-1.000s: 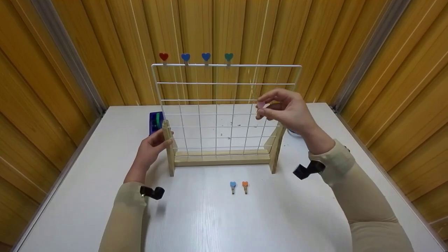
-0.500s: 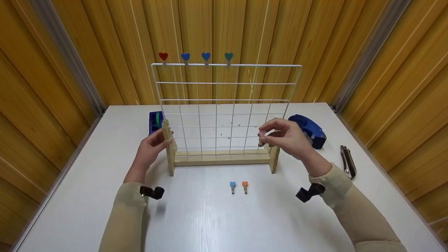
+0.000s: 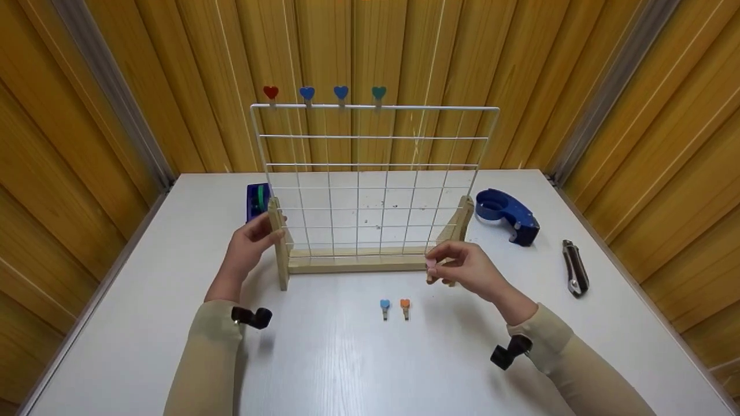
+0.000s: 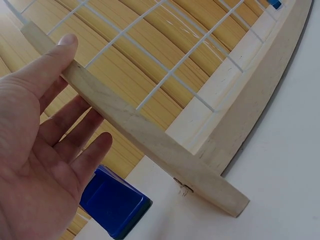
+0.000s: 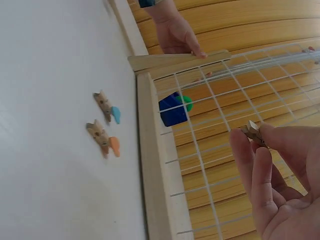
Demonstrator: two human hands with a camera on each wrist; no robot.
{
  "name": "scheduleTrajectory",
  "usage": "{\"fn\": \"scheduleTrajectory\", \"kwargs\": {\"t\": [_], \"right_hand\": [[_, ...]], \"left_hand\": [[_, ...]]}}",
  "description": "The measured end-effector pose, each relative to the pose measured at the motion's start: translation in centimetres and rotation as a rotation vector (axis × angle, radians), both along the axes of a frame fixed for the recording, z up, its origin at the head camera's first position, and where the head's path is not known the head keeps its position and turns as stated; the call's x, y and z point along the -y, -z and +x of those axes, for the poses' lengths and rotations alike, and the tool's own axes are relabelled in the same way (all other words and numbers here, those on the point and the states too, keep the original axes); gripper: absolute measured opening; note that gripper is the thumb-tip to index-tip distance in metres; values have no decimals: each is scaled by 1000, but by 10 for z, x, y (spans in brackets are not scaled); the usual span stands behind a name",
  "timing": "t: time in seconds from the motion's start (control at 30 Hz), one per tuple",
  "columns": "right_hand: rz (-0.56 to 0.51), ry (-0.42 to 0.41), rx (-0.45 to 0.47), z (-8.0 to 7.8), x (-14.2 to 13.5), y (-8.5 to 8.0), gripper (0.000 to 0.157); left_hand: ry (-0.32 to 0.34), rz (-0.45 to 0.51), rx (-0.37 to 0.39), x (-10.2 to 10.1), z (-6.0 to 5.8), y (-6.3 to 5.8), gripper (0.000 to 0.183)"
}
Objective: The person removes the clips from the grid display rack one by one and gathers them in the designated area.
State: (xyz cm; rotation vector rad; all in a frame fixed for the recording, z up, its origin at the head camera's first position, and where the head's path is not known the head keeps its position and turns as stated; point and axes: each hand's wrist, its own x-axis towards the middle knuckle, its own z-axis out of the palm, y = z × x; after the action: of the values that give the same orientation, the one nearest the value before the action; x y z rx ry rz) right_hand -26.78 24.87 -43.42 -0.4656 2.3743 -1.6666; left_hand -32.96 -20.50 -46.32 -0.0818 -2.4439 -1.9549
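A white wire grid rack (image 3: 370,137) stands upright in a wooden base. My left hand (image 3: 247,245) holds its left wooden post (image 4: 120,110), thumb on one side and fingers on the other. My right hand (image 3: 471,270) pinches a small wooden clothespin (image 5: 253,134) with a pink heart, low by the base's right end. Two more clothespins lie on the table in front, one with a light blue heart (image 3: 385,304) and one with an orange heart (image 3: 405,304). Along the top wire sit clothespins with a red heart (image 3: 270,92), two blue hearts (image 3: 307,93) and a green heart (image 3: 378,92).
Behind the left post is a blue tape dispenser (image 3: 257,199) with a green roll. To the right lie another blue tape dispenser (image 3: 511,215) and a dark box cutter (image 3: 575,267). Yellow wood-look panels (image 3: 370,52) close off the white table's back and sides.
My right hand has come down with the pink-heart clothespin from mid-grid to the base, uncovering the right dispenser and box cutter. My left hand keeps its place on the post.
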Motion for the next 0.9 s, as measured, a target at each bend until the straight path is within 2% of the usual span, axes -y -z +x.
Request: {"fn": "scheduleTrajectory", "kwargs": {"t": [0.23, 0.5, 0.67, 0.9], "right_hand": [[55, -3, 64, 5, 1, 35, 37], [157, 16, 88, 8, 5, 63, 24], [222, 36, 65, 9, 6, 71, 20], [262, 55, 44, 11, 10, 72, 18]], "left_hand": [[2, 10, 9, 0, 1, 0, 60], [4, 11, -1, -1, 1, 0, 60], [0, 1, -26, 0, 0, 2, 61], [1, -3, -33, 1, -2, 4, 62]]}}
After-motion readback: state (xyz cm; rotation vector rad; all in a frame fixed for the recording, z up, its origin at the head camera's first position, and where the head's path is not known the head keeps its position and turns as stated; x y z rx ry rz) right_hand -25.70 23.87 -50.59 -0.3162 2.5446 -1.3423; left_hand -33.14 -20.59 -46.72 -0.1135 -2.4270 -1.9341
